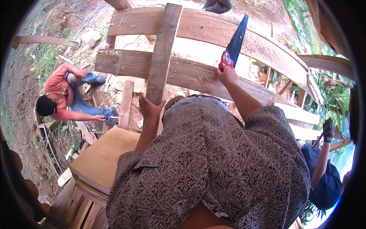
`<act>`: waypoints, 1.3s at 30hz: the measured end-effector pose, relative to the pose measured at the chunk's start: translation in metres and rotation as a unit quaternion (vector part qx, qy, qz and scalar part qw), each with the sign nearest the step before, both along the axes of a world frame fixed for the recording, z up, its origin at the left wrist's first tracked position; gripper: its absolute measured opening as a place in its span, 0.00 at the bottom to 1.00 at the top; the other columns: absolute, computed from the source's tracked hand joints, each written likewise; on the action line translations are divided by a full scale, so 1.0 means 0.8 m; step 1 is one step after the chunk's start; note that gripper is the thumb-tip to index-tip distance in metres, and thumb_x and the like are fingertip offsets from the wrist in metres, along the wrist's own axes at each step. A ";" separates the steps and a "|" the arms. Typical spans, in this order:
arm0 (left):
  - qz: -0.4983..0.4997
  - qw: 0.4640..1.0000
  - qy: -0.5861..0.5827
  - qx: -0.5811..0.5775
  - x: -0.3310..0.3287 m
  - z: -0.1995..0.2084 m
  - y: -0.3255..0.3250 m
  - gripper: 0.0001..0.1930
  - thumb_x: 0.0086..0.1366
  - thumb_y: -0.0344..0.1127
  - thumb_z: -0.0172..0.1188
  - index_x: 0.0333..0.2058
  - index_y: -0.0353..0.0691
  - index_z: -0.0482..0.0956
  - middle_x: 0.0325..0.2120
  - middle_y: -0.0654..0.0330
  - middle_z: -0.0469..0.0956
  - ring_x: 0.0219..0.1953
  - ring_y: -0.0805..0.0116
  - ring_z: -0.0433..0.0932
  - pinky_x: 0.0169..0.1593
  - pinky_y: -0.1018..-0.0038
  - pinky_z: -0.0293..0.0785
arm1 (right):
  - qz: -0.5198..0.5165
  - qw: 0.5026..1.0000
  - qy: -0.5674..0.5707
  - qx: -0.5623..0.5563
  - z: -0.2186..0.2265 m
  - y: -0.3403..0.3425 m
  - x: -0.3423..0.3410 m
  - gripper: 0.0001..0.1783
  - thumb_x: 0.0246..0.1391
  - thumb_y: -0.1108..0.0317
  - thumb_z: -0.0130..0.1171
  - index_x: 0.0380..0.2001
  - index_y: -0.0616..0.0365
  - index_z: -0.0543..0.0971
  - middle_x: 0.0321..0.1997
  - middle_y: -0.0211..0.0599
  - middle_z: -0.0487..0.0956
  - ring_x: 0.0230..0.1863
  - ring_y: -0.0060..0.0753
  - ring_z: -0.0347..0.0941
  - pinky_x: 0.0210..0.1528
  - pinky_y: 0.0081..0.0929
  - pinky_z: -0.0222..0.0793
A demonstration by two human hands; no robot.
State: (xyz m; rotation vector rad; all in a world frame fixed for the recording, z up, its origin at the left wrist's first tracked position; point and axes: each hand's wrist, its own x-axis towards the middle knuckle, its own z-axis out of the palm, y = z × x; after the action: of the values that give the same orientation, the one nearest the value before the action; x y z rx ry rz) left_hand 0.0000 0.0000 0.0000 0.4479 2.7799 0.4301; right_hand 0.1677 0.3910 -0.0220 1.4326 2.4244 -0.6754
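Note:
My right hand (227, 74) is closed round the red handle of a handsaw (235, 44), whose dark blue blade points up and away from me. The saw is over two long wooden planks, the near plank (190, 72) and the far plank (213, 27). Across both lies a narrower board (164, 53), running away from me. My left hand (150, 108) is at the near end of this board, thumb and fingers spread apart against it. Whether the saw's teeth touch any wood I cannot tell.
At the left a person in an orange shirt (57, 91) bends low, holding a small blue-handled tool. Another person in dark blue (324, 179), wearing a glove, is at the right. Stacked yellowish boards (106, 156) stand near my left side. Wood scraps lie on the ground below.

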 end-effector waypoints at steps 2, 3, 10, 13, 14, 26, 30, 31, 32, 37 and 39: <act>0.001 1.000 -0.014 -0.005 -0.017 0.001 -0.001 0.71 0.43 0.67 0.78 0.74 0.35 0.45 0.66 0.33 0.62 0.67 0.35 0.65 0.65 0.47 0.68 | -0.027 0.999 0.019 -0.022 0.002 -0.012 -0.004 0.38 0.54 0.27 0.60 0.52 0.46 0.85 0.49 0.38 0.87 0.60 0.46 0.77 0.59 0.55 0.67; 0.002 0.999 -0.045 -0.006 -0.023 -0.005 0.007 0.70 0.43 0.67 0.78 0.73 0.34 0.46 0.65 0.33 0.63 0.66 0.36 0.67 0.64 0.48 0.69 | -0.038 0.999 0.022 -0.009 0.000 -0.006 -0.003 0.38 0.52 0.26 0.61 0.50 0.46 0.85 0.48 0.38 0.87 0.59 0.46 0.78 0.59 0.54 0.67; -0.005 0.988 -0.152 -0.031 -0.030 -0.018 0.015 0.64 0.43 0.67 0.78 0.69 0.34 0.54 0.60 0.38 0.70 0.61 0.41 0.74 0.60 0.51 0.74 | -0.168 0.985 0.030 0.019 0.003 0.012 0.013 0.39 0.55 0.28 0.60 0.44 0.57 0.83 0.45 0.40 0.87 0.40 0.38 0.85 0.48 0.41 0.74; -0.006 0.985 -0.165 -0.043 -0.034 -0.002 0.012 0.64 0.42 0.68 0.78 0.68 0.35 0.55 0.59 0.39 0.72 0.59 0.42 0.75 0.59 0.52 0.75 | -0.281 0.920 0.233 -0.144 0.026 0.008 0.018 0.30 0.64 0.40 0.58 0.41 0.62 0.81 0.42 0.42 0.86 0.22 0.31 0.80 0.31 0.33 0.74; -0.007 0.985 -0.169 -0.044 -0.037 0.000 0.013 0.64 0.42 0.68 0.78 0.68 0.35 0.55 0.58 0.39 0.72 0.59 0.42 0.76 0.59 0.52 0.75 | -0.300 0.897 0.293 -0.142 0.026 0.006 0.020 0.24 0.69 0.50 0.56 0.41 0.65 0.79 0.38 0.41 0.84 0.11 0.26 0.70 0.19 0.28 0.66; 0.057 0.990 -0.125 0.045 -0.038 -0.001 0.011 0.57 0.43 0.58 0.79 0.68 0.40 0.60 0.58 0.44 0.72 0.59 0.44 0.75 0.58 0.47 0.74 | -0.220 0.901 0.254 -0.275 0.065 0.064 0.090 0.22 0.70 0.55 0.49 0.22 0.52 0.74 0.16 0.29 0.70 0.15 0.29 0.68 0.22 0.26 0.70; 0.049 0.989 -0.135 0.035 -0.010 0.001 -0.004 0.60 0.41 0.58 0.80 0.71 0.43 0.59 0.57 0.49 0.71 0.57 0.48 0.76 0.54 0.50 0.76 | -0.126 0.924 0.088 -0.351 0.090 0.077 0.120 0.18 0.69 0.59 0.53 0.25 0.54 0.76 0.18 0.26 0.69 0.16 0.24 0.67 0.20 0.28 0.72; 0.059 0.990 -0.125 0.042 -0.009 -0.001 -0.005 0.60 0.41 0.57 0.80 0.70 0.44 0.60 0.57 0.49 0.71 0.57 0.49 0.77 0.53 0.50 0.76 | -0.119 0.927 0.077 -0.347 0.091 0.080 0.120 0.17 0.69 0.59 0.53 0.25 0.54 0.76 0.18 0.26 0.69 0.16 0.24 0.67 0.20 0.27 0.72; 0.066 0.990 -0.116 0.047 -0.004 -0.004 -0.005 0.59 0.41 0.57 0.80 0.70 0.44 0.60 0.57 0.50 0.71 0.57 0.49 0.77 0.53 0.51 0.76 | -0.113 0.930 0.062 -0.344 0.091 0.084 0.120 0.17 0.69 0.59 0.54 0.26 0.54 0.76 0.19 0.26 0.69 0.16 0.24 0.67 0.20 0.27 0.72; 0.086 0.987 -0.127 0.054 -0.003 0.005 -0.002 0.55 0.41 0.55 0.80 0.67 0.47 0.65 0.56 0.50 0.72 0.58 0.49 0.75 0.56 0.49 0.73 | -0.091 0.935 0.025 -0.341 0.081 0.099 0.100 0.15 0.69 0.60 0.55 0.29 0.56 0.77 0.20 0.25 0.70 0.17 0.23 0.68 0.20 0.26 0.72; 0.095 0.986 -0.132 0.039 -0.006 0.008 -0.005 0.55 0.40 0.54 0.81 0.67 0.47 0.64 0.55 0.50 0.72 0.57 0.48 0.75 0.56 0.48 0.73 | -0.086 0.935 0.019 -0.345 0.077 0.099 0.092 0.14 0.69 0.60 0.56 0.30 0.56 0.78 0.21 0.25 0.70 0.18 0.22 0.68 0.20 0.25 0.71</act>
State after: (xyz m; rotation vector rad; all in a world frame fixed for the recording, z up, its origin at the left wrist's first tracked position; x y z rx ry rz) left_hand -0.0051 -0.0042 0.0061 0.1306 2.5622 0.5960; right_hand 0.2414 0.4703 0.0395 1.3171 1.7906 -1.4252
